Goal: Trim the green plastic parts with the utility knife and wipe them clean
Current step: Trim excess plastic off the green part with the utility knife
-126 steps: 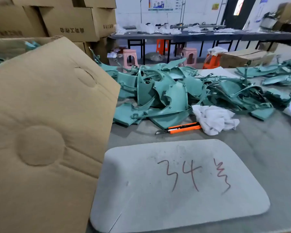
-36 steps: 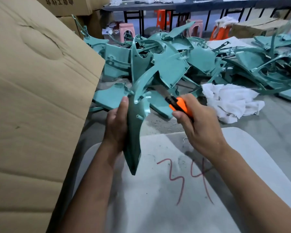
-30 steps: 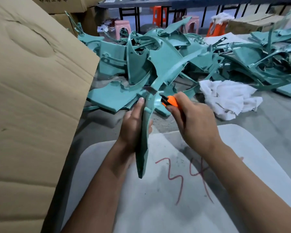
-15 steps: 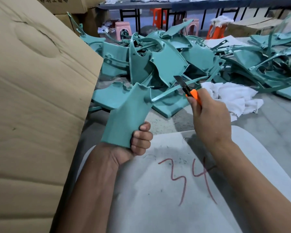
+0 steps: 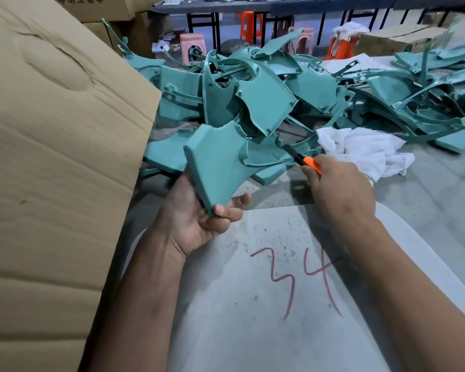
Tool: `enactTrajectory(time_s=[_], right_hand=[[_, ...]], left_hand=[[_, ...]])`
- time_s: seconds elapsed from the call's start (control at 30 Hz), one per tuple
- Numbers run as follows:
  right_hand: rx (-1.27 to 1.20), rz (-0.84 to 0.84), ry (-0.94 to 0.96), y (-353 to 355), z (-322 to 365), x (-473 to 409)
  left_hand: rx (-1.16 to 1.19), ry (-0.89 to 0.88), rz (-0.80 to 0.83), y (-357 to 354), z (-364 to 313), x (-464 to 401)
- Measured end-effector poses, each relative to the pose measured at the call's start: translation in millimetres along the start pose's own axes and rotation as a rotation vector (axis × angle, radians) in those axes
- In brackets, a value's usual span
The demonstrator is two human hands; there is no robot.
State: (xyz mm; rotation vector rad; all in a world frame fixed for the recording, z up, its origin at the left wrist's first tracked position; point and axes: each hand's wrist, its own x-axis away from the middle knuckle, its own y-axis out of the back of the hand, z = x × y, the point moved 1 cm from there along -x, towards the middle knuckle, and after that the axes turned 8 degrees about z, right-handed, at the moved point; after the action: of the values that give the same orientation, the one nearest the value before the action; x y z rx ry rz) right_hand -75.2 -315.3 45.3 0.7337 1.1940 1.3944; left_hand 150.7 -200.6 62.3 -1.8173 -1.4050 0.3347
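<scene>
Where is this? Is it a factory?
Probably a small factory workshop: a big pile of green plastic parts on the bench, stacked cardboard boxes, and long work tables behind.

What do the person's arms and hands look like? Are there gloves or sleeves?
No gloves and no sleeves show. The left hand and right hand are bare, and both forearms are bare as far as the picture reaches. No watch, ring or bracelet shows.

Grey table (image 5: 440, 194), dusty, carrying a pale board (image 5: 253, 331) marked "34" in red. Beyond the board, a heap of green plastic parts (image 5: 266, 103); a crumpled white rag (image 5: 365, 151) beyond the board's right corner.
</scene>
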Motion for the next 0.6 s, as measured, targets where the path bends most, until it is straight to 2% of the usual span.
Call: enactTrajectory(time_s=[0.13,0.23,0.3,0.4,0.47,0.5,0.6], right_hand=[[0.036,0.004,-0.047,-1,4,-1],[0.168,-0.017,-0.021,-3,12,5],[0.193,-0.012,-0.022,-3,15,7],[0.124,-0.035,-0.064,0,13,6],[0.084,-0.091,-0.075,3,11,6],[0.082,-0.109,-0.075,4,11,6],[0.1,-0.074,-0.066,5,11,8]], left_hand=[[-0.104,-0.117,-0.008,-4,0,5],[-0.273,-0.175,-0.001,-3,4,7],[-0.439,-0.21,-0.113,-1,9,0],[-0.616,-0.352,-0.47,2,19,-14],[-0.687,-0.453,-0.645,3,24,-21],[-0.71,-0.502,-0.678,3,27,-24],[-0.712,-0.612,-0.638,-2,35,-32]])
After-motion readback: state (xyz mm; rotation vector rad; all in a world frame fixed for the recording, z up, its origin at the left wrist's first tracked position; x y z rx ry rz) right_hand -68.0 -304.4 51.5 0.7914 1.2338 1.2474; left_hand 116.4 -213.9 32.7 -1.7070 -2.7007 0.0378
